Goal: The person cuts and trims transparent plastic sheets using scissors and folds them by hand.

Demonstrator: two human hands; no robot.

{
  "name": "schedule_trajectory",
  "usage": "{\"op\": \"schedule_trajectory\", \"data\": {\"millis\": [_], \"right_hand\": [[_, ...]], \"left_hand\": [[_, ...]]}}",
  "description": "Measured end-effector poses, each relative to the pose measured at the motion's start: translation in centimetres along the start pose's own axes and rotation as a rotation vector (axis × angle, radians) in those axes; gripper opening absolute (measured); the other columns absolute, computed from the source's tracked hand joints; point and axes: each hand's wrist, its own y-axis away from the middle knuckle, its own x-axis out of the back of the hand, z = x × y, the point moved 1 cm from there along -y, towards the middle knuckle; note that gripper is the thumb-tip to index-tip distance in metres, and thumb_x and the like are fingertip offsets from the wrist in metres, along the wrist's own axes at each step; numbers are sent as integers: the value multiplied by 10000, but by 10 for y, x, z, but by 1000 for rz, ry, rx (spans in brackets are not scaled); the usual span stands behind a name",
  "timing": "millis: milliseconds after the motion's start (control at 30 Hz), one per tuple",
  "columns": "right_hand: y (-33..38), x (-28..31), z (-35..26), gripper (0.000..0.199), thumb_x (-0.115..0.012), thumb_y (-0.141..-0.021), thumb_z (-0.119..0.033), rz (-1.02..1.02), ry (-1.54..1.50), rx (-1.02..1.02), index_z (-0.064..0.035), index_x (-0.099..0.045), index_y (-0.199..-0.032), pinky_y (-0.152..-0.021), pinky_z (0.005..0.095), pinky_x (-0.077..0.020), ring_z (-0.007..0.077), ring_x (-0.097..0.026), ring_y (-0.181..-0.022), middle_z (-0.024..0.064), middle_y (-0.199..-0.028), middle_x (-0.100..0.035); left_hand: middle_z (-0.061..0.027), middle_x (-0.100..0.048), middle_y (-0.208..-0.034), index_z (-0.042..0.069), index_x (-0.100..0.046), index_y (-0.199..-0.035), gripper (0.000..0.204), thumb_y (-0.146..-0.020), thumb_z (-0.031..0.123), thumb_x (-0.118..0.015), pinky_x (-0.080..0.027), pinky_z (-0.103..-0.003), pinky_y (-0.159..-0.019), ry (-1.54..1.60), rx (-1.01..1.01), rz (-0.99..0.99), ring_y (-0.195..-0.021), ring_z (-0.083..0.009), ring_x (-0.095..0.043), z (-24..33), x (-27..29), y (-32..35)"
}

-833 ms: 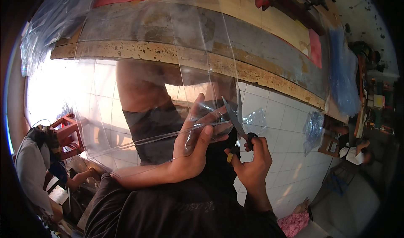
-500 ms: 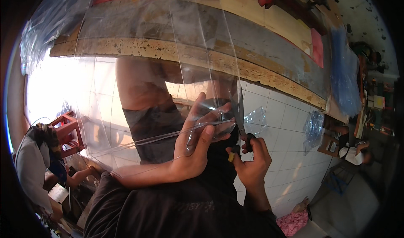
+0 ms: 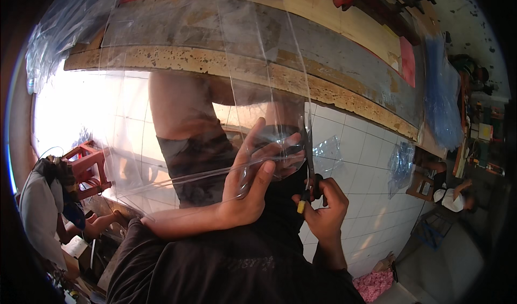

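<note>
A large clear plastic sheet hangs from the worn wooden table down over my lap. My left hand pinches the sheet's lower edge, thumb on top and fingers spread behind the film. My right hand is closed around the handles of scissors, whose blades point up along the sheet's right side, at a cut edge. Both hands sit just above my thighs, in dark shorts.
White tiled floor lies under the table, with scraps of clear plastic on it. A red stool and a seated person are at the left. Another person sits at the right near blue plastic. Pink material lies at lower right.
The scissors have moved slightly up along the sheet. My left hand keeps its pinch on the film, and the sheet has shifted a little.
</note>
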Motion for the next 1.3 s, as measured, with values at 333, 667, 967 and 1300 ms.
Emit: {"op": "schedule_trajectory", "data": {"millis": [333, 667, 967, 1300], "right_hand": [[5, -5, 7, 309, -887, -698, -7, 38, -14, 23, 19, -687, -932, -541, 264, -443, 107, -565, -592, 37, -732, -569], [9, -5, 28, 284, -887, -742, -145, -210, -449, -153, -30, -691, -913, -547, 229, -364, 59, -523, -629, 0, -796, -636], [-6, 3, 6, 451, -931, -670, -219, -95, -27, 25, -33, -674, -991, -581, 253, -429, 123, -574, -680, 28, -824, -593], [-3, 0, 5, 439, -931, -651, -162, 15, 79, 32, -10, -672, -971, -587, 287, -496, 154, -605, -655, 47, -782, -573]], "left_hand": [[-304, -479, -1469, 122, 20, -1614, 696, -1095, 227, -432, -543, -450, -1007, -82, -28, 31, -1264, -369, -602, -3, 1, -1], [-306, -503, -1442, 160, -96, -1566, 601, -1094, 285, -446, -486, -458, -1064, -5, 3, 25, -1296, -372, -580, -5, 2, -2], [-316, -507, -1430, 146, -62, -1580, 623, -1094, 223, -444, -500, -465, -1058, -13, -13, 45, -1292, -377, -579, -4, -1, 1], [-285, -487, -1456, 88, -75, -1592, 593, -1094, 84, -396, -441, -440, -1108, 26, -78, -38, -1356, -312, -511, -4, 1, 2]]}}
